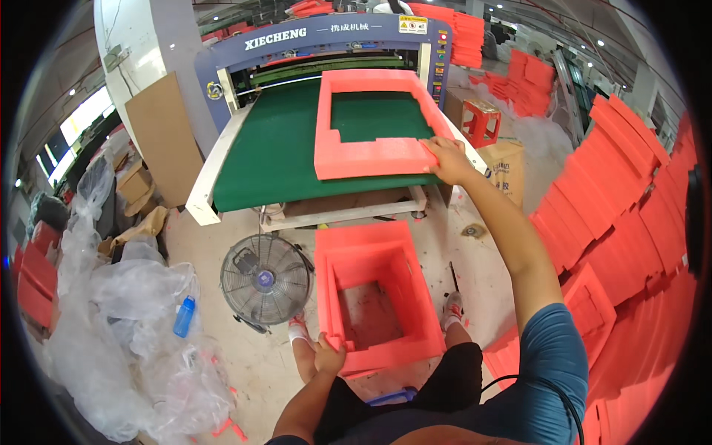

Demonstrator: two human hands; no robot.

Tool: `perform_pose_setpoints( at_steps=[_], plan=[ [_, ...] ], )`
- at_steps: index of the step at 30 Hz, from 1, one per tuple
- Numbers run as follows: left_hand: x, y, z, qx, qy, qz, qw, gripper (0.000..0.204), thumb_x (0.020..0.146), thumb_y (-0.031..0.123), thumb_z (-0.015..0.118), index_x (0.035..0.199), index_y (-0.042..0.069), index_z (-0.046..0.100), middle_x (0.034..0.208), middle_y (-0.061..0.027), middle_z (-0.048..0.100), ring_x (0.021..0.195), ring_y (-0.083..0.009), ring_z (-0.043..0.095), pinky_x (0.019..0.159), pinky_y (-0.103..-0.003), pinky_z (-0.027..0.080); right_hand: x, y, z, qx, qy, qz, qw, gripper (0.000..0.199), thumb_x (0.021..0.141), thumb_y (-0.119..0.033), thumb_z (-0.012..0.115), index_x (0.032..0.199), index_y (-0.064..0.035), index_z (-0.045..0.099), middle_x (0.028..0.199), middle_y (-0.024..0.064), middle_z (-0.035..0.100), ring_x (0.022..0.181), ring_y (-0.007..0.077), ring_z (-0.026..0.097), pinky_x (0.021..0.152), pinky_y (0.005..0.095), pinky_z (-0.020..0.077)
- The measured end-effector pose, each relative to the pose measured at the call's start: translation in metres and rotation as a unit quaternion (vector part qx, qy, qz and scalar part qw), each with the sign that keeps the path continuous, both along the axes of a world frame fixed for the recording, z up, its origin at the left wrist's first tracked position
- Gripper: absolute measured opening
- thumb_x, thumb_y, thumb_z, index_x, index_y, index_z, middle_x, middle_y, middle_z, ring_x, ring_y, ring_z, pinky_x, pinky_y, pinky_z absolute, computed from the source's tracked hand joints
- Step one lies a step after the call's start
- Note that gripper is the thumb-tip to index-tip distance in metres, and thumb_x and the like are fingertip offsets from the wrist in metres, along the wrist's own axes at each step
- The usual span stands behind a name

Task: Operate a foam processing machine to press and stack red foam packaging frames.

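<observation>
Right hand [445, 157] reaches forward, arm extended, fingers closed on the near right corner of a foam frame [371, 156] lying flat on the green belt [274, 148] of a machine [326, 37]. Frame is salmon-red, rectangular, with a large cut-out showing green belt through it; it sits toward the right edge of the belt, its near edge close to the belt's near edge. Left hand [328, 354] is low, close to the body, fingers gripping the near left corner of a second frame [378, 297] of the same foam, held tilted above the floor [482, 259], between the person's feet; floor shows through its opening. A floor fan [265, 280] stands just left of this second frame, below the belt's near edge. Further left: crumpled clear plastic sheeting [126, 319] with a blue bottle [184, 317] resting on it, and cardboard boxes [137, 182]. Along the right side, large stacks of the same foam pieces [630, 193]. A red stool [480, 121] stands right of the machine, beside a carton [506, 167].
</observation>
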State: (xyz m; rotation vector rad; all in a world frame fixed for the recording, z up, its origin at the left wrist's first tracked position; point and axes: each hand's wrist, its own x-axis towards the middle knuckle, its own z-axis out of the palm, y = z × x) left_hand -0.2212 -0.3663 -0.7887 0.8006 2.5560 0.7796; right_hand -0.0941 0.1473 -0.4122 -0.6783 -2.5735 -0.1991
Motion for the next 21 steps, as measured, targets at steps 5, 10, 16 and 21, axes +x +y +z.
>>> perform_pose_setpoints(
  at_steps=[5,10,16,21],
  plan=[
    [0.009,0.008,0.016,-0.009,-0.014,0.001,1.0,0.08,0.083,0.039,0.071,0.143,0.008,0.03,0.142,-0.0287,0.039,0.116,-0.0491,0.056,0.093,-0.053,0.052,-0.018,0.014,-0.024,-0.023,-0.007,-0.055,0.998,0.076,0.082,-0.032,0.075,0.15,-0.0238,0.044,0.149,0.0068,0.047,0.141,0.026,0.038,0.112,0.0533,0.0238],
    [0.011,0.003,0.006,-0.042,0.0,0.009,0.999,0.082,0.083,0.044,0.07,0.144,0.011,0.027,0.145,-0.0284,0.036,0.117,-0.0479,0.057,0.092,-0.054,0.053,-0.044,0.013,-0.036,-0.011,0.033,-0.09,0.995,0.074,0.083,-0.032,0.075,0.15,-0.0207,0.044,0.154,0.0106,0.041,0.145,0.0276,0.033,0.113,0.0527,0.0245],
    [0.013,0.003,0.011,-0.051,-0.002,0.017,0.999,0.08,0.083,0.043,0.07,0.144,0.012,0.028,0.146,-0.0258,0.037,0.117,-0.047,0.057,0.096,-0.054,0.051,-0.044,-0.02,-0.048,0.065,0.192,-0.101,0.974,0.067,0.079,-0.021,0.075,0.141,-0.0136,0.051,0.152,0.0179,0.039,0.142,0.0355,0.033,0.113,0.0524,0.0258],
    [0.006,0.009,0.007,-0.054,0.0,0.018,0.998,0.08,0.082,0.04,0.07,0.144,0.013,0.028,0.143,-0.0256,0.039,0.114,-0.0467,0.059,0.095,-0.053,0.052,-0.007,-0.079,-0.11,-0.021,0.216,-0.052,0.975,0.059,0.08,-0.021,0.073,0.136,-0.0142,0.054,0.152,0.0159,0.037,0.138,0.0398,0.033,0.11,0.0572,0.0262]
  ],
)
